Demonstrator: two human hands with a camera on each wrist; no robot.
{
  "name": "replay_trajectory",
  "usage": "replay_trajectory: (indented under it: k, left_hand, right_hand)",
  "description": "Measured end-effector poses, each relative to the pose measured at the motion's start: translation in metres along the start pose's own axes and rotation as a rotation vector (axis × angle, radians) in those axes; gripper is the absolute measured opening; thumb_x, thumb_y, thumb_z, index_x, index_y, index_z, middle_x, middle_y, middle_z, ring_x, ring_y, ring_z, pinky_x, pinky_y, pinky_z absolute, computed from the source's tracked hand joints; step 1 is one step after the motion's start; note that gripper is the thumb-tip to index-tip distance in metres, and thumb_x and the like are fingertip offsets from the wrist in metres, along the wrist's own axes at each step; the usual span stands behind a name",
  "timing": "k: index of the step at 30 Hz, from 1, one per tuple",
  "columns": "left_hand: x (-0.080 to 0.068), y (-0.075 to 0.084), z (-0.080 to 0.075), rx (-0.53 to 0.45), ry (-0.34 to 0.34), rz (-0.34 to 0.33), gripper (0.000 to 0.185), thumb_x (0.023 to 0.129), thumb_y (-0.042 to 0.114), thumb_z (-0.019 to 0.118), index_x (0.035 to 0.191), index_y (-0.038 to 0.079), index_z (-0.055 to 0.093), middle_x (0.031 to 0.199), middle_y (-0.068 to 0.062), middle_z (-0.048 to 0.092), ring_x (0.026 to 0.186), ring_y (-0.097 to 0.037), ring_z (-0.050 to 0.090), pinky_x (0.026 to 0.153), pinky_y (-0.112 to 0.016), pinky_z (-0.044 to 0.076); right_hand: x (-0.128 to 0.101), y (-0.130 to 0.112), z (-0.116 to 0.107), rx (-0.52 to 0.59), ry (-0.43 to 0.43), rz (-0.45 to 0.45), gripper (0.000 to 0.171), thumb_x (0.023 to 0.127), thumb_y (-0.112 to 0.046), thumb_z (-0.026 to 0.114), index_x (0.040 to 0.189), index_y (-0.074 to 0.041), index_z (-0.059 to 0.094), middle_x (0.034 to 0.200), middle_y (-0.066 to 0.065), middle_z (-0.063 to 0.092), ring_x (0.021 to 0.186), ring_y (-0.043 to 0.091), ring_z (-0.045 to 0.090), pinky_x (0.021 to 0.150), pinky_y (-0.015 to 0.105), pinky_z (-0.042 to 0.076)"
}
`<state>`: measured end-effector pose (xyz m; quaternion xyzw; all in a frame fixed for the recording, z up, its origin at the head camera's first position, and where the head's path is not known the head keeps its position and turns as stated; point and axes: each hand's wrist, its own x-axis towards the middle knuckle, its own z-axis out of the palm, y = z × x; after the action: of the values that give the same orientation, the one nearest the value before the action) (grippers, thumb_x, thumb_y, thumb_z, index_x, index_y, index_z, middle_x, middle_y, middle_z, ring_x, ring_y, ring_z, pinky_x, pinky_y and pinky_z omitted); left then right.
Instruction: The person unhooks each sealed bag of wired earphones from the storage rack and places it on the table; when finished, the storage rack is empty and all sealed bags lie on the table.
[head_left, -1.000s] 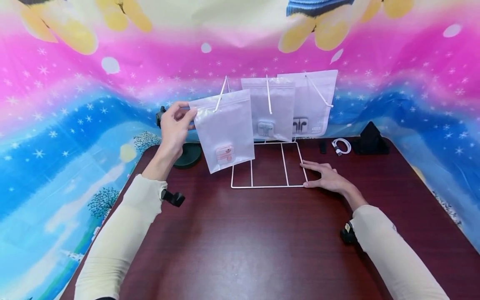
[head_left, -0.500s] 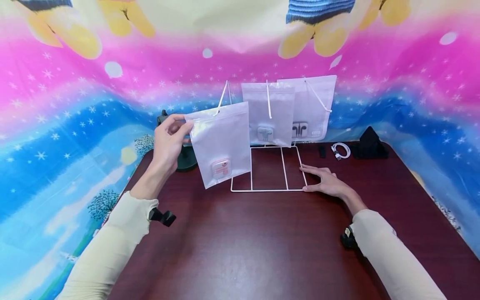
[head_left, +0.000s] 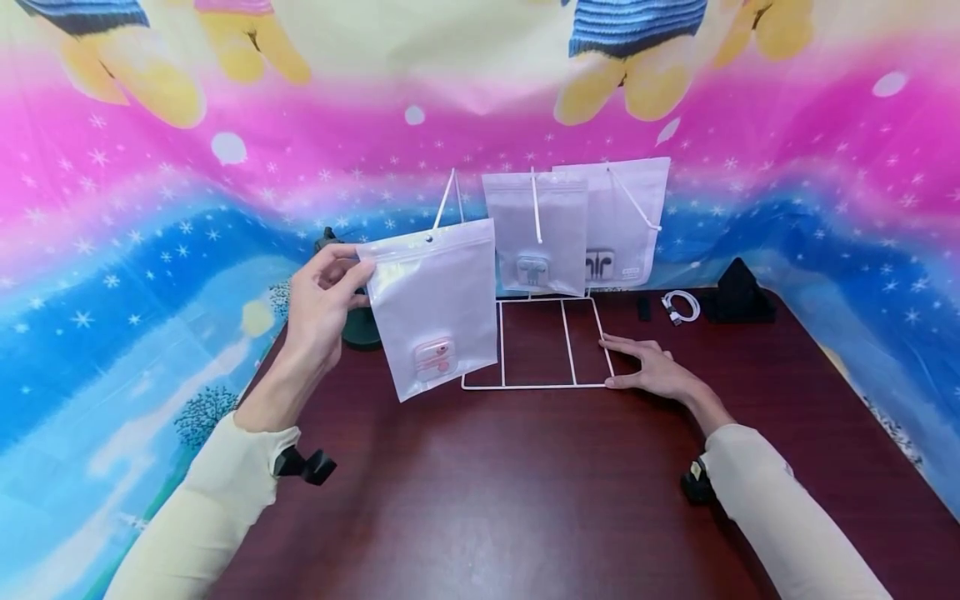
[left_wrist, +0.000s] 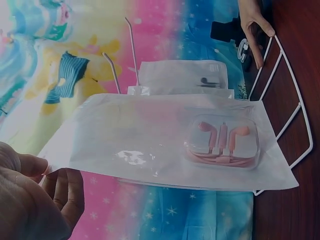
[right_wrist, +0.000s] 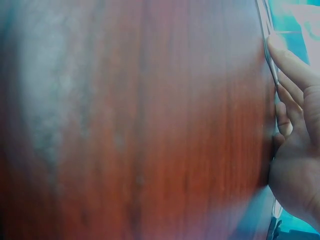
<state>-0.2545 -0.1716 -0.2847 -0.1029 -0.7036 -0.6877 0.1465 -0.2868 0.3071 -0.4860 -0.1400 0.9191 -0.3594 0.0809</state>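
- Translucent white zip pouch (head_left: pixel 432 304) with pink earphones (head_left: pixel 435 358) is off its peg — held in the air, front-left of the white wire rack (head_left: pixel 551 385), above the dark red table (head_left: pixel 487 500).
- Left hand (head_left: pixel 324 304) pinches the pouch's top-left corner; the pouch hangs tilted.
- Right hand (head_left: pixel 651 364) lies flat, fingers spread, pressing the rack's base at its right edge.
- Judging by this: one pouch removed, two left hanging — grey earphones pouch (head_left: pixel 535 233) and dark earphones pouch (head_left: pixel 622 218).
- Pouch looks sealed, with a punched hole near the top edge; earphone case (left_wrist: pixel 222 141) sits at the bottom.
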Motion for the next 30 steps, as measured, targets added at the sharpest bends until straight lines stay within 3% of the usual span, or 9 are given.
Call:
replay_trajectory:
  k: [7, 13, 18, 22, 30]
  left_hand:
    - [-0.009, 0.007, -0.003, -0.053, -0.024, 0.034, 0.019, 0.098, 0.016, 0.074, 0.115, 0.008, 0.073, 0.102, -0.005, 0.071, 0.091, -0.020, 0.067, 0.072, -0.026, 0.060]
    - [-0.023, 0.007, -0.014, -0.096, -0.012, 0.028, 0.014, 0.097, 0.011, 0.074, 0.111, 0.007, 0.074, 0.100, -0.004, 0.072, 0.085, -0.016, 0.068, 0.068, -0.024, 0.060]
    - [-0.036, 0.002, -0.028, -0.115, 0.020, -0.024, 0.014, 0.097, 0.009, 0.074, 0.110, 0.008, 0.074, 0.101, -0.002, 0.074, 0.085, -0.015, 0.068, 0.068, -0.023, 0.060]
    - [-0.043, -0.007, -0.039, -0.076, 0.047, -0.085, 0.013, 0.098, 0.010, 0.073, 0.111, 0.010, 0.074, 0.098, 0.002, 0.073, 0.086, -0.013, 0.067, 0.070, -0.022, 0.059]
    - [-0.036, -0.034, -0.057, 0.015, 0.113, -0.199, 0.016, 0.097, 0.010, 0.073, 0.113, 0.009, 0.072, 0.095, 0.004, 0.073, 0.081, -0.012, 0.067, 0.065, -0.022, 0.059]
  right_hand:
    - [0.000, 0.001, 0.001, -0.008, 0.001, 0.000, 0.083, 0.092, -0.044, 0.078, 0.161, -0.018, 0.041, 0.170, 0.011, 0.028, 0.145, 0.043, 0.023, 0.110, 0.071, 0.013]
    - [0.000, 0.001, 0.001, -0.009, -0.002, -0.002, 0.083, 0.092, -0.044, 0.079, 0.161, -0.018, 0.041, 0.170, 0.010, 0.029, 0.145, 0.042, 0.023, 0.110, 0.071, 0.013]
    - [0.001, 0.002, 0.000, -0.023, 0.001, -0.003, 0.084, 0.091, -0.044, 0.079, 0.161, -0.019, 0.041, 0.170, 0.008, 0.029, 0.143, 0.040, 0.025, 0.110, 0.068, 0.015]
    - [0.003, 0.002, -0.001, -0.027, 0.003, -0.004, 0.084, 0.092, -0.043, 0.079, 0.161, -0.018, 0.040, 0.170, 0.008, 0.028, 0.143, 0.040, 0.025, 0.110, 0.068, 0.016]
    - [0.003, 0.003, 0.000, -0.022, 0.002, 0.006, 0.084, 0.091, -0.046, 0.079, 0.161, -0.020, 0.040, 0.170, 0.007, 0.028, 0.144, 0.039, 0.025, 0.109, 0.066, 0.017]
